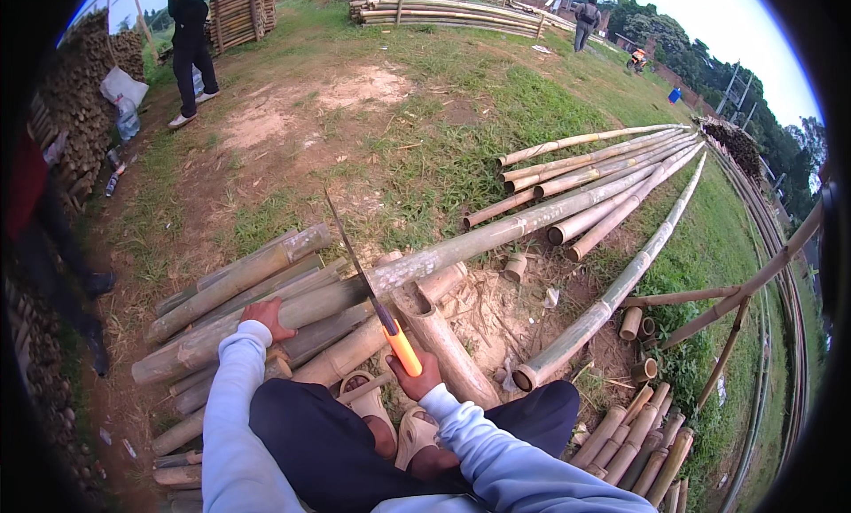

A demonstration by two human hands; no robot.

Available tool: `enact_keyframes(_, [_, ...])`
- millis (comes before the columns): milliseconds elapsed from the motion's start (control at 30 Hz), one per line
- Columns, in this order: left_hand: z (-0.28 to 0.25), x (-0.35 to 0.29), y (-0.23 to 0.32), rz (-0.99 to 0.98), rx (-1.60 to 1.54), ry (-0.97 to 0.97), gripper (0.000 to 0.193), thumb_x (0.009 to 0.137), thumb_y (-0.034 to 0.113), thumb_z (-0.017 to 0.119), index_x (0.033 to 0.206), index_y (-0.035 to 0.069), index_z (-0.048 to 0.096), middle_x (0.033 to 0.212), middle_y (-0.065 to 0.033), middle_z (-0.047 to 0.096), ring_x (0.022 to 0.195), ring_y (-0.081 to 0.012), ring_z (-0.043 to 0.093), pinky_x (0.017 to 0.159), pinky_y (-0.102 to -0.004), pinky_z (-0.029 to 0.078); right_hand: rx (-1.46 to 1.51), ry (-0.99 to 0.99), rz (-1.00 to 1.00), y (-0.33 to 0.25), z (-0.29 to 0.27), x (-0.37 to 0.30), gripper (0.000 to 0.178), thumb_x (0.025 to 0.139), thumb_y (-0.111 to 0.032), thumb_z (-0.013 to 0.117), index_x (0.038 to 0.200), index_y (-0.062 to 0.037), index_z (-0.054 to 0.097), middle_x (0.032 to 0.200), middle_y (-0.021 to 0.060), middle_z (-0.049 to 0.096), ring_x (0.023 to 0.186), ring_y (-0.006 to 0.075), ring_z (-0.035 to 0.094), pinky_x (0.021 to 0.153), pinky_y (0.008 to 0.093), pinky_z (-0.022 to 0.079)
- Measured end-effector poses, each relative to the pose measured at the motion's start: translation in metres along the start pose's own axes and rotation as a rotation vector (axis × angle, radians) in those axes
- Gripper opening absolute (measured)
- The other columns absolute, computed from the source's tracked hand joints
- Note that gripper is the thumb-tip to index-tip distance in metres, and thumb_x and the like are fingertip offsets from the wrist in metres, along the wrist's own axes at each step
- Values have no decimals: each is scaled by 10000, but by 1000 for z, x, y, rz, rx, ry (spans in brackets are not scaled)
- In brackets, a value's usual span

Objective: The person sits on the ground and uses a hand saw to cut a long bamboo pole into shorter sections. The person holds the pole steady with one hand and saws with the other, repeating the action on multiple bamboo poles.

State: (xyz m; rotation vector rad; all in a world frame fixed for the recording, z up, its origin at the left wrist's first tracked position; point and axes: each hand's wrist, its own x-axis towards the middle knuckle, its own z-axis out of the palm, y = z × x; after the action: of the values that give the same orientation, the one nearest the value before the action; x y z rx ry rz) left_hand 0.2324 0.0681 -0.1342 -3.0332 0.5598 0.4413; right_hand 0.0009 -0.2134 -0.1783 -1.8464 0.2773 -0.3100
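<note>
A long, thick bamboo pole (479,241) runs from the lower left toward the far right. My left hand (264,318) grips its near part from above, fingers over the top and thumb on the near side. My right hand (417,376) is closed around the orange handle (403,350) of a handsaw. The saw's blade (356,260) lies across the pole to the right of my left hand, its tip pointing up and away. Whether the teeth have cut into the pole cannot be made out. Cut bamboo pieces (248,275) lie beside and under the pole.
A thick bamboo support (443,349) stands beside my sandalled feet, with sawdust (492,322) around it. Long poles (612,305) stretch away at right. Short pieces (643,438) are stacked at lower right. People stand at far left (188,52), near left (53,238) and in the distance (585,21).
</note>
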Motion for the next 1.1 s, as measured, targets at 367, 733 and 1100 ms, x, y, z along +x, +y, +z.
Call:
enact_keyframes(367, [0, 1, -3, -5, 14, -16, 903, 652, 580, 817, 1372, 93, 574, 1235, -233, 677, 1175, -405, 632, 1066, -473, 464, -4, -20, 41, 12, 3, 4, 292, 909, -270, 759, 904, 11, 678, 664, 142, 612, 601, 195, 568, 622, 385, 486])
enact_keyframes(733, [6, 3, 0, 4, 7, 1, 897, 641, 577, 820, 1353, 91, 572, 1191, -232, 691, 1138, -417, 642, 1026, -487, 481, 51, 33, -38, 22, 2, 2, 275, 902, -249, 762, 919, 14, 683, 702, 166, 645, 620, 220, 614, 628, 387, 496])
enact_keyframes(1100, [4, 2, -2, -35, 22, -11, 906, 672, 576, 818, 1394, 104, 540, 1241, -231, 666, 1187, -416, 612, 1053, -489, 455, 77, 38, -41, 17, 4, -1, 291, 911, -218, 753, 780, 18, 648, 598, 128, 583, 532, 194, 561, 544, 382, 449])
